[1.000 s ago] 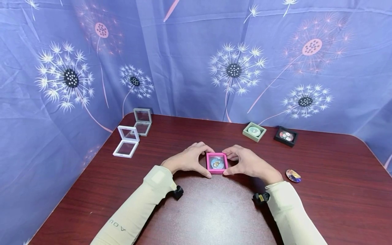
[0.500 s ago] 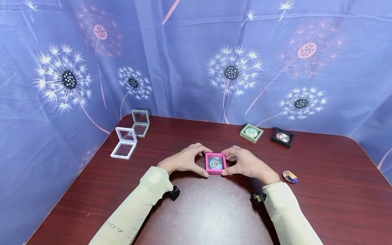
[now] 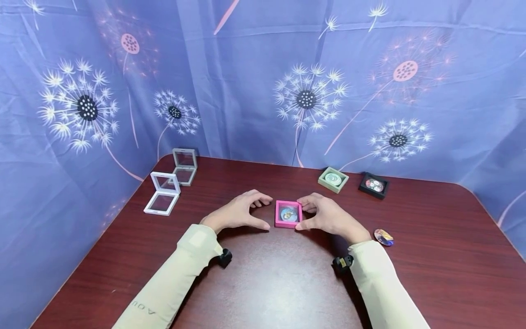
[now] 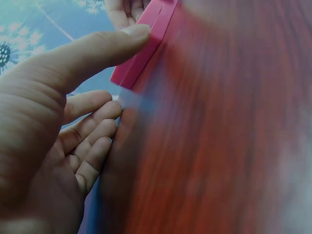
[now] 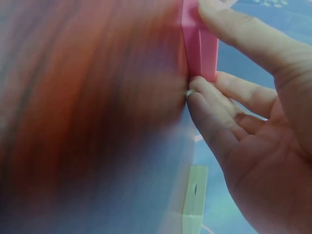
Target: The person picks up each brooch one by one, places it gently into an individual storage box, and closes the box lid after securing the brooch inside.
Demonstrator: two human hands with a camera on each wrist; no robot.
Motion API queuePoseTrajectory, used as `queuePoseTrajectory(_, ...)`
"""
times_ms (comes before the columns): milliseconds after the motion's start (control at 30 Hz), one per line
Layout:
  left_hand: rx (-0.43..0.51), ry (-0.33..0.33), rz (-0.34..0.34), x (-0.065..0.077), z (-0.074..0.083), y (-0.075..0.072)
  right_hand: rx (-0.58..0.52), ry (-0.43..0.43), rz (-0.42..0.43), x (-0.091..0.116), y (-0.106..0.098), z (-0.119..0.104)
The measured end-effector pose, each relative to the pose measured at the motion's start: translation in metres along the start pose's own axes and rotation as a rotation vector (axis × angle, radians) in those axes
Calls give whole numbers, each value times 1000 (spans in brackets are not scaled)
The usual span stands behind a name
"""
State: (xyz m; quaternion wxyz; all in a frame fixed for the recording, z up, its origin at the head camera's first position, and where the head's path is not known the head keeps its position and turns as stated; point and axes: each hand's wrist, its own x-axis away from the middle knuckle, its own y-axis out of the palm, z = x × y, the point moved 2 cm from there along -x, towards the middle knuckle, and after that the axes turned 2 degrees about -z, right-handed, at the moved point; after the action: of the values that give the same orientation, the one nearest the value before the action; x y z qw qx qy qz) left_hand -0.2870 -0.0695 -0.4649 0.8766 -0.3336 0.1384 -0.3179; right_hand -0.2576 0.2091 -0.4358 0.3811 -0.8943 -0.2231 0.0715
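A pink square display case (image 3: 288, 225), closed, lies flat on the table in the head view, with a round blue picture badge (image 3: 289, 214) behind its clear window. My right hand (image 3: 330, 217) pinches the case's right side, thumb at the near corner and fingers at the far one; the right wrist view shows this grip on the pink case (image 5: 200, 44). My left hand (image 3: 236, 212) is off to the case's left, a small gap away, thumb and fingers spread with nothing between them.
At the back left stand an opened white case (image 3: 162, 203) and an opened grey case (image 3: 185, 176). Toward the back right are a green case (image 3: 333, 179) and a black case (image 3: 373, 185), each with a badge inside. A loose oval badge (image 3: 384, 237) lies beside my right wrist.
My left hand has let go of the pink case and drawn back to the left. My right hand keeps hold, and the case has shifted slightly away from me.
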Motion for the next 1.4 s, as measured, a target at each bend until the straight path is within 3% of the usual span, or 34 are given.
queuePoseTrajectory(333,-21,-41,43,13,-8,-18,20,25,11,-10,-6,4)
queuePoseTrajectory(933,-33,-79,125,28,-23,-38,43,41,30,-19,-7,7)
queuePoseTrajectory(1133,-33,-26,212,38,-25,-50,46,49,21,-24,-9,8)
queuePoseTrajectory(1400,-64,-6,366,51,-25,-70,61,79,27,-28,-11,11)
